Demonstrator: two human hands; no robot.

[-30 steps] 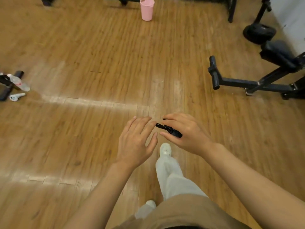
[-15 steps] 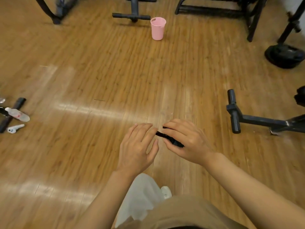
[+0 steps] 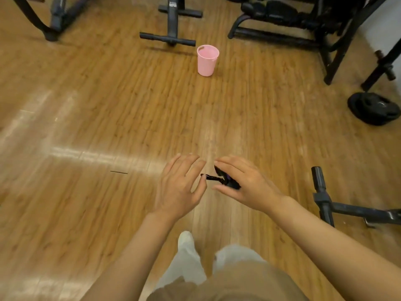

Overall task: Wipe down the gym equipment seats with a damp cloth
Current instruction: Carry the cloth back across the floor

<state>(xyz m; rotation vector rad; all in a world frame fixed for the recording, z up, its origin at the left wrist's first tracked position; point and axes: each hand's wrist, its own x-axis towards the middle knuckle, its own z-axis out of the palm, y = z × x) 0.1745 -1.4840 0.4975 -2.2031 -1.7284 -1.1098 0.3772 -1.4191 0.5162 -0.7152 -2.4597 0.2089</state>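
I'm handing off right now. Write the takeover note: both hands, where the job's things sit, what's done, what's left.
Right hand: fingers curled round a small black object; what it is cannot be told.
Left hand: fingers relaxed, tips at the object's thin end, not clearly gripping.
Pink bucket stands upright on the wooden floor ahead, near the black equipment frames. Padded bench at top right; weight plate on the floor at right.
Done: no wiping evident; no cloth in view.
Left: get the damp cloth, probably from the bucket, and wipe the seats.
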